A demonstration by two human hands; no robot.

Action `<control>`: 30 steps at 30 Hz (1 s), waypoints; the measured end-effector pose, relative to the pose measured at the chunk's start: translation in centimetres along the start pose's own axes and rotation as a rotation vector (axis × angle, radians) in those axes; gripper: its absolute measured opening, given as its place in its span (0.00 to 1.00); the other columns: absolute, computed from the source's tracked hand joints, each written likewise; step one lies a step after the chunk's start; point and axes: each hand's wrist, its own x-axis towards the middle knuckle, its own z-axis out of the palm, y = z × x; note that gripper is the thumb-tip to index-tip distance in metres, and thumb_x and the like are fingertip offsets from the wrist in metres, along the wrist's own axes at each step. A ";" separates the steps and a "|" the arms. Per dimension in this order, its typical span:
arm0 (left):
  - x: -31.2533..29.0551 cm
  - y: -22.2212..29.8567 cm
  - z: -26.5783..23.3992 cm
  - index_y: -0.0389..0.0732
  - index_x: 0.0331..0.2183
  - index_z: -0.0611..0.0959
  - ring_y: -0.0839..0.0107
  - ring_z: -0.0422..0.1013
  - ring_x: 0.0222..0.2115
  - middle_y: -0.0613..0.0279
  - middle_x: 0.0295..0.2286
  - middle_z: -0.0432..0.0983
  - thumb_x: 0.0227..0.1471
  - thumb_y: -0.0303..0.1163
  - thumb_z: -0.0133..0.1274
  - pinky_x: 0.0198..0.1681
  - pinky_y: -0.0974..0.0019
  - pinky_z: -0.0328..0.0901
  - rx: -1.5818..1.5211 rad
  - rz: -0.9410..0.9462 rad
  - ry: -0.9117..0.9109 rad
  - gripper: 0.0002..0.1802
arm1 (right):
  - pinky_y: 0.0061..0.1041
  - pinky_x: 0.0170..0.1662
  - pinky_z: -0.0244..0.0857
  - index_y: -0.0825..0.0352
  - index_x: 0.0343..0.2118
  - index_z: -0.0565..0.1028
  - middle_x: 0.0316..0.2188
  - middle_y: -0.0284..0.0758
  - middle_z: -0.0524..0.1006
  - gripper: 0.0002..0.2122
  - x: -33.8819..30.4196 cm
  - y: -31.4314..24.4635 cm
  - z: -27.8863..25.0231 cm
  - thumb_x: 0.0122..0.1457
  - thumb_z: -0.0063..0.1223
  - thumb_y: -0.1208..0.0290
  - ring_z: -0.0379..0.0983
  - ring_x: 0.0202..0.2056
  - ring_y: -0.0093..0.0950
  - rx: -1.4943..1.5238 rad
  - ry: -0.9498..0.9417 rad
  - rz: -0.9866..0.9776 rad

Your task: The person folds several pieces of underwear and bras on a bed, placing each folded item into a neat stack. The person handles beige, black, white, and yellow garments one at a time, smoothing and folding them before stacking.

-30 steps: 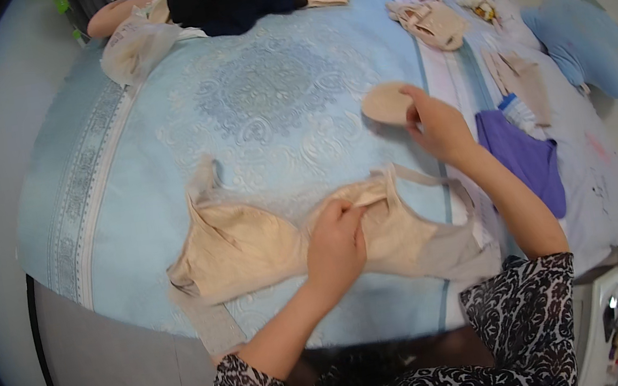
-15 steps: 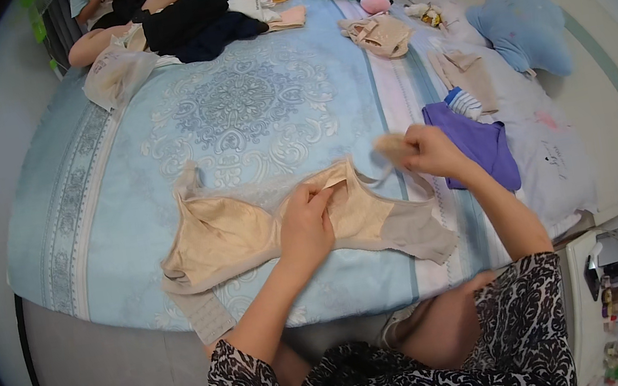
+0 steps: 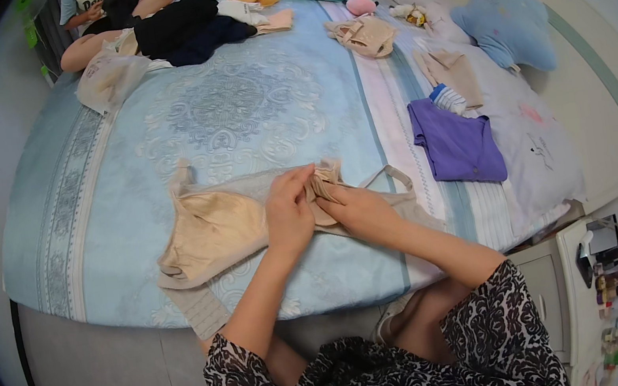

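A beige bra [image 3: 218, 234] lies spread on the near side of the bed, inner side up, its left cup open to view. My left hand [image 3: 292, 213] grips the edge of the right cup, pinching the fabric near the cup's opening. Close against it, my right hand [image 3: 363, 215] has its fingers at that opening and holds a beige bra pad [image 3: 325, 208], which is partly tucked into the cup. Fingers and folded fabric hide most of the pad. The bra's hook band [image 3: 197, 309] hangs over the bed's near edge.
On the right lie a folded purple garment [image 3: 459, 142], a striped sock-like item [image 3: 447, 99] and beige clothing [image 3: 365, 37]. A blue star cushion [image 3: 505, 26] leans by the headboard. Dark clothes [image 3: 177, 29] and a plastic bag [image 3: 110, 80] lie beside another person at the far left.
My right hand has moved left and down with the pad, from above the bra's right side to the cup opening beside my left hand. The view has shifted slightly.
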 end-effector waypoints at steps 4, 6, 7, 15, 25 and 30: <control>0.1 1.6 -0.2 0.36 0.42 0.78 0.55 0.69 0.33 0.50 0.34 0.74 0.40 0.12 0.43 0.39 0.60 0.65 0.117 0.271 -0.028 0.24 | 0.29 0.24 0.68 0.66 0.32 0.73 0.32 0.34 0.73 0.08 1.0 -0.9 -1.3 0.49 0.47 0.73 0.74 0.27 0.30 -0.154 -0.149 -0.001; -0.2 1.9 -0.2 0.36 0.44 0.77 0.55 0.68 0.31 0.50 0.33 0.74 0.40 0.13 0.44 0.37 0.59 0.64 0.175 0.400 -0.038 0.25 | 0.28 0.22 0.68 0.65 0.30 0.73 0.29 0.33 0.73 0.06 1.8 -1.1 -1.7 0.49 0.47 0.72 0.74 0.25 0.28 -0.291 -0.372 -0.048; -0.3 1.8 -0.3 0.36 0.45 0.76 0.55 0.68 0.30 0.50 0.32 0.74 0.40 0.13 0.44 0.36 0.59 0.64 0.182 0.421 -0.029 0.26 | 0.28 0.20 0.67 0.64 0.30 0.74 0.27 0.32 0.73 0.06 2.2 -1.1 -1.9 0.49 0.46 0.72 0.74 0.24 0.27 -0.358 -0.481 -0.074; 0.4 -0.4 -3.1 0.32 0.23 0.79 0.49 0.68 0.26 0.44 0.22 0.71 0.42 0.21 0.50 0.31 0.56 0.64 0.474 -0.081 -0.325 0.04 | 0.24 0.19 0.66 0.64 0.42 0.73 0.32 0.31 0.72 0.15 1.1 -0.2 -1.3 0.51 0.45 0.70 0.72 0.27 0.26 -0.349 -0.239 -0.207; -0.5 2.1 -0.8 0.34 0.26 0.78 0.56 0.69 0.25 0.52 0.23 0.72 0.41 0.22 0.53 0.30 0.58 0.65 0.177 0.057 0.001 0.04 | 0.28 0.20 0.67 0.65 0.35 0.74 0.31 0.35 0.74 0.10 0.9 -0.8 -1.3 0.50 0.45 0.70 0.72 0.24 0.30 -0.308 -0.241 -0.145; -1.3 4.3 -0.7 0.35 0.27 0.78 0.58 0.70 0.25 0.53 0.24 0.73 0.42 0.20 0.52 0.28 0.61 0.65 0.129 0.187 -0.031 0.05 | 0.32 0.22 0.67 0.64 0.31 0.73 0.30 0.37 0.75 0.07 3.6 -0.5 -2.9 0.50 0.47 0.68 0.73 0.25 0.32 -0.348 -0.684 -0.048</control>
